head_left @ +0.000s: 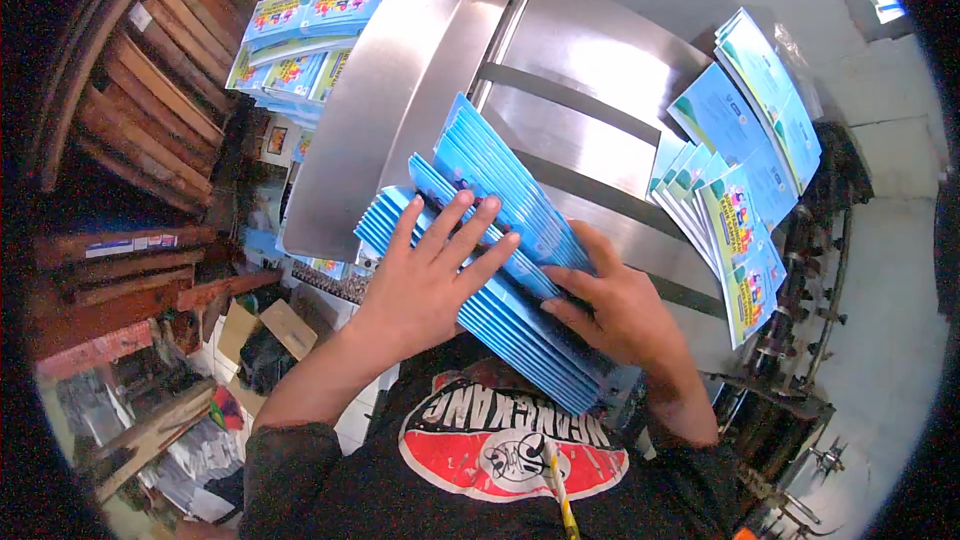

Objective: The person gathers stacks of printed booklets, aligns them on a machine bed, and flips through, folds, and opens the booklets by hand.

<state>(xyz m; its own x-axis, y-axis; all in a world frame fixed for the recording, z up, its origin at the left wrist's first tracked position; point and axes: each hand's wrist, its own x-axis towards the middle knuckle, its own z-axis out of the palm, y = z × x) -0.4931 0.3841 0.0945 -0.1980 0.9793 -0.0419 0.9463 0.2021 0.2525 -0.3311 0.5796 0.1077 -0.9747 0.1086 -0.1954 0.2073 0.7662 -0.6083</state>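
A fanned stack of blue booklets [510, 178] lies slantwise in front of my chest, at the near edge of a steel machine table. Its covers overlap in steps. Below it, closer to my body, runs a second fanned row of blue booklets [525, 355]. My left hand [420, 280] rests flat on top of the booklets, fingers spread. On the other side my right hand [625, 310] grips the right edge of the upper stack between thumb and fingers. Its fingertips are partly hidden by the booklets.
Dark belts [570, 100] cross the steel table [600, 35]. More booklets [735, 230] are fanned at its right end, beside machine rods and knobs [800, 280]. Piled booklets [315, 15] stand at the far left, near wooden slats [160, 90]. An open cardboard box [285, 325] sits lower left.
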